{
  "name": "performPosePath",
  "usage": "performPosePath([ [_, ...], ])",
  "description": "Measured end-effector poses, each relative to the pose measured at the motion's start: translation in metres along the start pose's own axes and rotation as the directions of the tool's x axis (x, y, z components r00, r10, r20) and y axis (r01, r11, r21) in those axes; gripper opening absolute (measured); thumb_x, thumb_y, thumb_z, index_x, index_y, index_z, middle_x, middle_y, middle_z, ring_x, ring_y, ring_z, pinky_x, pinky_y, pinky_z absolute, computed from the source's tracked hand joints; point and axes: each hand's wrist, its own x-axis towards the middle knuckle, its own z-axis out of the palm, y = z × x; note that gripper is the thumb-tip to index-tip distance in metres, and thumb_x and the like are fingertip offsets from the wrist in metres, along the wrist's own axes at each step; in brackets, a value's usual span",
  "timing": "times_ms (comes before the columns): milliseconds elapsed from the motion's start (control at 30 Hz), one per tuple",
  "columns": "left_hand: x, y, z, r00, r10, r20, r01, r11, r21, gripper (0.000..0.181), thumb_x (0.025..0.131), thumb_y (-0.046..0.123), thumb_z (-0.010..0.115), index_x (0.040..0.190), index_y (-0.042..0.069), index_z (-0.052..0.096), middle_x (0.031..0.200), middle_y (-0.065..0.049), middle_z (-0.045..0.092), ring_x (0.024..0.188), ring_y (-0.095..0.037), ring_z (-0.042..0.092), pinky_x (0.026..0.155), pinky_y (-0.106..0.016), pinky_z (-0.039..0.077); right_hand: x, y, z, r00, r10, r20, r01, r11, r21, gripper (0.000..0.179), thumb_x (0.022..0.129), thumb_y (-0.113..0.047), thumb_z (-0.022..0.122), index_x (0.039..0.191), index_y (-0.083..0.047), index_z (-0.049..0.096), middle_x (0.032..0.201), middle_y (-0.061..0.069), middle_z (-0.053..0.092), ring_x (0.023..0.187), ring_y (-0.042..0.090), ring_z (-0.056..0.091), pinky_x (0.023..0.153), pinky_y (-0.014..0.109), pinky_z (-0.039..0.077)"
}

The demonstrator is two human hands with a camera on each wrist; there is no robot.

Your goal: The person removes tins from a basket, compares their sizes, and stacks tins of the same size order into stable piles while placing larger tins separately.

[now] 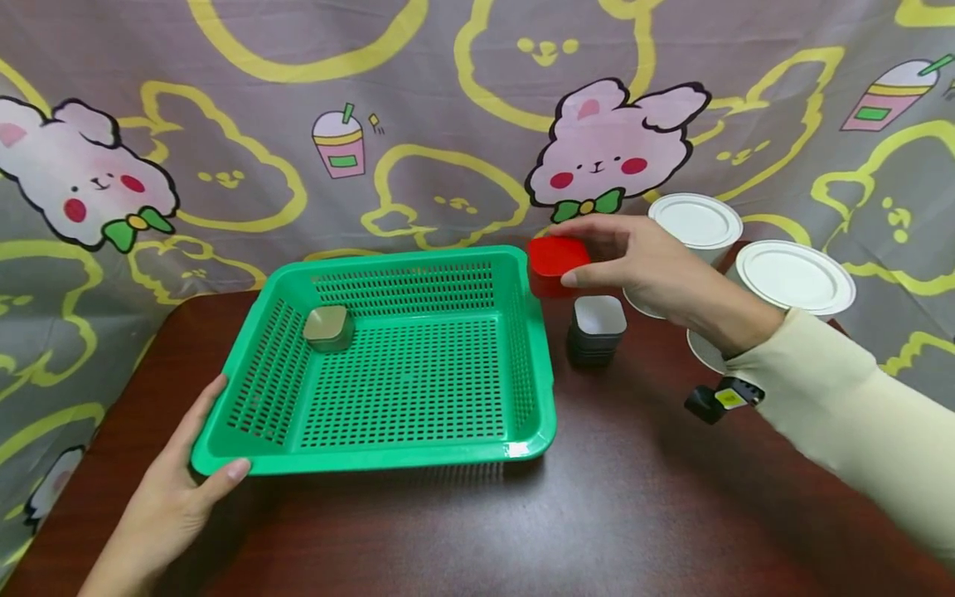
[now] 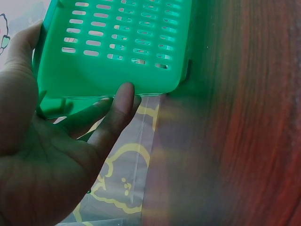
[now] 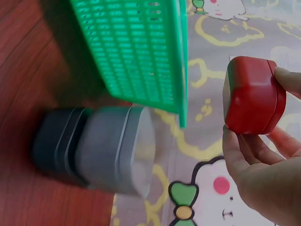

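Observation:
My right hand pinches a small red rounded-square tin by its sides, thumb against fingers. In the right wrist view the tin is held up off the table, beside the basket's wall. My left hand grips the near-left corner of the green plastic basket, its thumb at the rim. Inside the basket, a gold tin sits by the left wall. Just below the red tin, a grey tin stands on a dark tin, to the right of the basket.
Two round white lids top containers behind my right forearm. A dark strapped device with a yellow patch is at my right wrist. The brown table extends in front, and a cartoon-printed cloth hangs behind it.

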Motion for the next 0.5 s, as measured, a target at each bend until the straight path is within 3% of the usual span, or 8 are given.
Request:
performPosePath([
  [67,0.000,0.000,0.000,1.000,0.004,0.000,-0.004,1.000,-0.007,0.097,0.098,0.005,0.071,0.170,0.034,0.011,0.138,0.032,0.037,0.112,0.021,0.044,0.086,-0.001,0.033,-0.003,0.005,-0.005,1.000,-0.001,-0.014,0.000,0.998,-0.060,0.055,0.096,-0.019,0.075,0.148,-0.021,0.059,0.143,0.006,0.061,0.125,0.026,0.056,0.089,0.027,0.057],
  [167,0.000,0.001,0.000,1.000,0.000,0.001,0.000,1.000,-0.007,0.097,0.099,0.005,0.071,0.170,0.034,0.011,0.137,0.034,0.036,0.111,0.021,0.045,0.085,-0.001,0.033,-0.006,0.011,-0.010,1.000,0.005,-0.030,-0.008,0.994,-0.109,0.056,0.096,-0.021,0.075,0.150,-0.021,0.058,0.145,0.005,0.059,0.127,0.026,0.055,0.088,0.024,0.055],
  [500,0.000,0.002,0.000,1.000,-0.005,-0.002,0.005,1.000,0.000,0.096,0.099,0.007,0.071,0.169,0.035,0.011,0.138,0.034,0.036,0.112,0.021,0.043,0.087,-0.002,0.030,-0.016,0.034,-0.017,0.997,0.059,-0.043,-0.061,0.997,-0.057,0.058,0.097,-0.018,0.074,0.152,-0.017,0.055,0.148,0.013,0.058,0.127,0.028,0.055,0.085,0.022,0.055],
])
